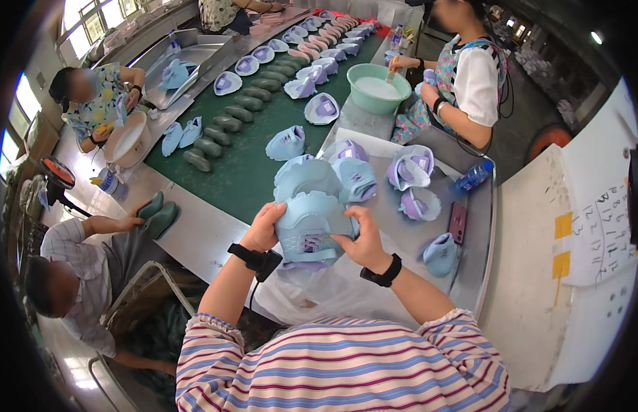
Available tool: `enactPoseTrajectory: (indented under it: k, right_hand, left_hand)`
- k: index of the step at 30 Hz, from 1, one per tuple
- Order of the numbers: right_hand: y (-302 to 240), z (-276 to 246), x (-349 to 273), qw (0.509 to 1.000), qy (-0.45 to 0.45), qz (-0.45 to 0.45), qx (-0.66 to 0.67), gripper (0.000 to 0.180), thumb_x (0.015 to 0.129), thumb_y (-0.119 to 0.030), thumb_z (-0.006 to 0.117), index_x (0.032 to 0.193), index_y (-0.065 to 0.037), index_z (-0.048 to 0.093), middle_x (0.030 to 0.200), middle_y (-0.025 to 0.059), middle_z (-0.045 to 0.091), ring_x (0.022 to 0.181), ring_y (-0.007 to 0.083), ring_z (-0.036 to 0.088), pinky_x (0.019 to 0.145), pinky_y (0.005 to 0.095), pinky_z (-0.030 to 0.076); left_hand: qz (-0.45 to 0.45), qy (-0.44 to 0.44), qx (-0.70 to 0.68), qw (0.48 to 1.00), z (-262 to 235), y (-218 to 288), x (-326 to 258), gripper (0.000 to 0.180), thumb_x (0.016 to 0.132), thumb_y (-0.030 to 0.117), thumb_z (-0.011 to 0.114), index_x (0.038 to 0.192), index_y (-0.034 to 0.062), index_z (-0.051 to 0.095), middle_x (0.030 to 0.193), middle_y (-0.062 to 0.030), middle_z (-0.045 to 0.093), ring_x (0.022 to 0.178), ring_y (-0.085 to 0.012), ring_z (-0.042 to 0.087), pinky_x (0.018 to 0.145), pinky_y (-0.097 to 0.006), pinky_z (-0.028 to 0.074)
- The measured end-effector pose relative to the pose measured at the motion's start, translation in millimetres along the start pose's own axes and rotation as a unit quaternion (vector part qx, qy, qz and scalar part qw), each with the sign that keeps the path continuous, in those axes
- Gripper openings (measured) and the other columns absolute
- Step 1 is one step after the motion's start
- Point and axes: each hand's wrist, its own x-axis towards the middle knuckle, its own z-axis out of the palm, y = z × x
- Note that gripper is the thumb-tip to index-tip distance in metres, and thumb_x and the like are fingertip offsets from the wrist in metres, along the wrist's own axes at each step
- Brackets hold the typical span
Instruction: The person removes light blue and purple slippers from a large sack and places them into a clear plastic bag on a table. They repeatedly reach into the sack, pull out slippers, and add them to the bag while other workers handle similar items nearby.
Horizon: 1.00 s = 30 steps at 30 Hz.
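Note:
Between my two hands is a light blue shoe upper (307, 221) with purple lacing at its front. My left hand (264, 227) grips its left edge, thumb near the top rim. On the right side my right hand (365, 240) pinches the edge between thumb and fingers. Right behind it lies another light blue upper (298, 175), partly covered by the held one. A laced blue upper (355, 180) sits beside it. Under my hands a sheet of clear plastic (291, 295) drapes over the table's near edge.
Purple-lined uppers (410, 167), a blue bottle (473, 176), a phone (457, 222) and a single upper (440, 255) lie to the right. Ahead, a green belt (243, 154) bears rows of dark shoe lasts (228, 123). Co-workers stand beside a green basin (379, 88) and beige basin (127, 139).

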Motion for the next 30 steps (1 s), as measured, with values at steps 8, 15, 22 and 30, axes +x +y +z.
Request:
enactPoseTrajectory:
  k: [8,15,22,30]
  right_hand:
    - [0,-59,-13,0.951,-0.297,0.024,0.085,0.058,0.066,-0.009,0.075,0.118,-0.001,0.053,0.111,0.0121,0.057,0.102,0.0275,0.054,0.090,0.0349,0.043]
    - [44,-38,29,0.722,-0.168,0.400,0.539,0.056,0.079,-0.010,0.066,0.128,0.002,0.041,0.117,0.0103,0.055,0.099,0.0172,0.059,0.084,0.0291,0.048]
    - [80,6,49,0.922,-0.212,0.289,0.144,0.049,0.080,-0.015,0.066,0.124,-0.004,0.047,0.113,0.0065,0.055,0.100,0.0141,0.052,0.083,0.0289,0.044]
    - [105,14,-8,0.861,-0.136,0.438,0.221,0.027,0.086,-0.014,0.057,0.110,-0.003,0.052,0.096,0.0041,0.056,0.087,0.0143,0.057,0.075,0.0270,0.047]
  left_hand:
    - [0.161,0.153,-0.024,0.975,-22,62,-5,0.037,0.094,0.022,0.049,0.125,0.0033,0.042,0.113,-0.0087,0.057,0.102,-0.0184,0.056,0.090,-0.035,0.044]
    - [0.024,0.081,0.327,0.941,-1,28,12,0.024,0.092,0.021,0.047,0.106,0.0055,0.059,0.096,-0.0007,0.057,0.087,-0.0108,0.050,0.078,-0.021,0.039]
    - [-0.111,0.103,0.045,0.988,24,5,9,0.051,0.082,0.019,0.066,0.122,-0.0063,0.046,0.117,-0.0121,0.056,0.101,-0.0189,0.057,0.089,-0.032,0.045]
    - [0.123,0.365,-0.274,0.882,-144,61,11,0.035,0.090,0.033,0.054,0.113,0.0075,0.056,0.114,-0.0083,0.059,0.104,-0.0240,0.055,0.095,-0.040,0.041]
